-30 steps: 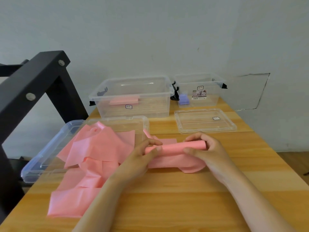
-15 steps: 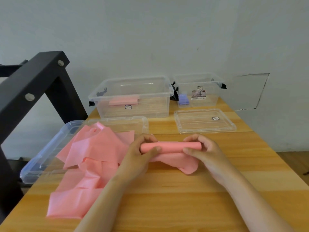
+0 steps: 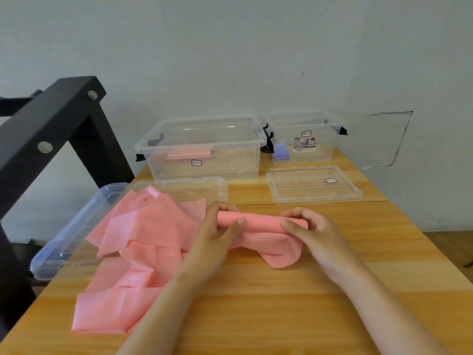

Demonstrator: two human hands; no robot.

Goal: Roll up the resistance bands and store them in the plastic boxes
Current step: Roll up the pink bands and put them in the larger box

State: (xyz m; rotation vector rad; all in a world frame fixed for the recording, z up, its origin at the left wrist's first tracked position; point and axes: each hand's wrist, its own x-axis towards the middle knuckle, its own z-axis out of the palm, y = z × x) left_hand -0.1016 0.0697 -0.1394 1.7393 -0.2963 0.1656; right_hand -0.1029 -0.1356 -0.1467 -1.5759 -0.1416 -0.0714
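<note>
**Pink band half rolled in front of the big box**

To the front-left of the big box (image 3: 204, 165), a lid (image 3: 64, 242) is partly covered by the loose band (image 3: 143, 237), which is spread in creased folds away from the box. Directly in front of the box, the left hand (image 3: 215, 234) is curled round the left end of the roll (image 3: 261, 221), with the thumb on the near side and the fingers over the far side. The roll is held level, just above the table (image 3: 281, 303), and a slack flap hangs below it. To the front-right of the box, the roll's other end is pinched by the right hand (image 3: 314, 231), thumb and fingers closed on it. One stored roll (image 3: 189, 153) is seen inside the box.

The step is judged to be mid-roll. For a tight coil, both ends should be turned together at one rate, so that no cone is formed. The tail should be drawn taut and flattened before it is wound in, since its folds would be trapped as lumps. The grip should be shifted one hand at a time, lest the elastic spring loose.
</note>
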